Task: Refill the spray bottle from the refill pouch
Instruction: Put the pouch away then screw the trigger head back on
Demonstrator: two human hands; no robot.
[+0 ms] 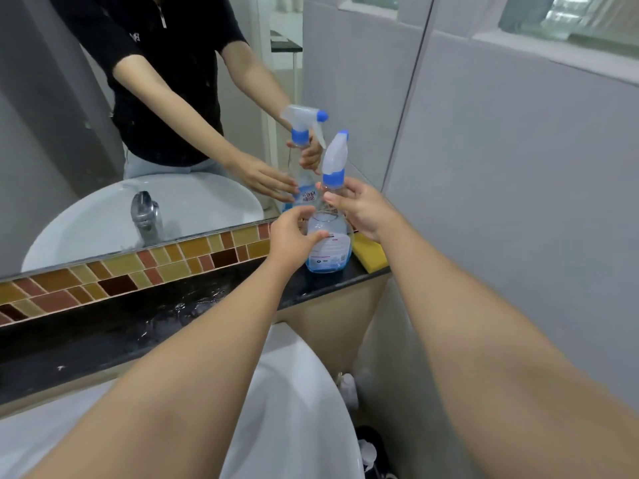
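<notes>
Where left hand (294,238) holds spray bottle (326,221), label (333,252) part-hidden.

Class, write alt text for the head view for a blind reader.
Two hands hold a nearly empty spray bottle standing on a dark ledge under a mirror: the right hand pinches its neck, the left hand curls round its body. A yellow sponge lies beside it.

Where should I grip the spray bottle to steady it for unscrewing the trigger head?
Grip the spray bottle at its narrow neck just under the blue collar, coming from the right, as the right hand does: it stands upright, the mirror blocks the rear, and the neck fits a pinch. The left hand wraps the wide body from the left.
</notes>
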